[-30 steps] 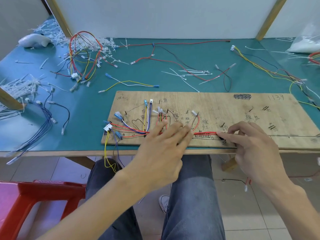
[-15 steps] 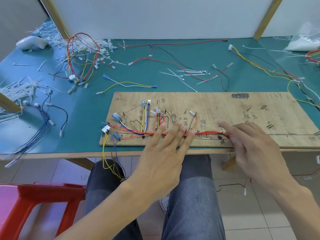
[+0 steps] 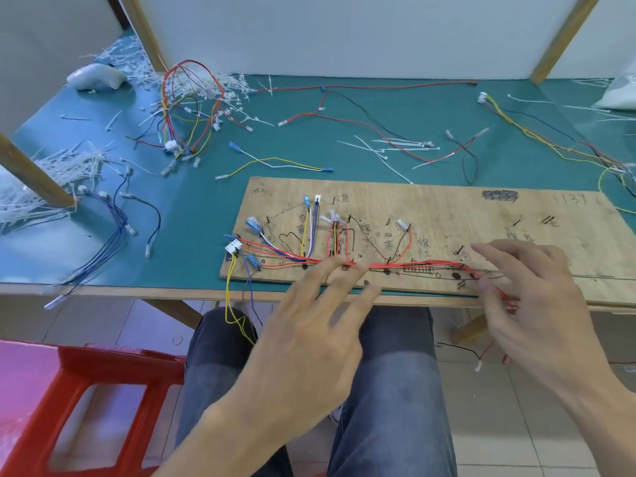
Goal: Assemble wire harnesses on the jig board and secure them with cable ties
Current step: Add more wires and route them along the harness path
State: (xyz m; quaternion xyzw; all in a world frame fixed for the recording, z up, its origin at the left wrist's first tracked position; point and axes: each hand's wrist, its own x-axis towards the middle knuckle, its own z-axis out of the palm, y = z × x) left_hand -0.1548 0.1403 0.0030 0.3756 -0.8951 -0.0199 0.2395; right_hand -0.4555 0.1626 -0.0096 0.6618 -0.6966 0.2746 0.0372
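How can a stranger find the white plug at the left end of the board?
Start at the wooden jig board lying on the green mat. Follow its red wire bundle to the board's left edge, where the white plug sits. Its neighbours are blue terminals; it alone is a white block with yellow wires hanging down from it.

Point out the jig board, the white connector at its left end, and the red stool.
Jig board (image 3: 447, 215): head view, bare wood near its far edge.
White connector (image 3: 233, 248): head view, its top face.
Red stool (image 3: 120, 364): head view, its top rail.
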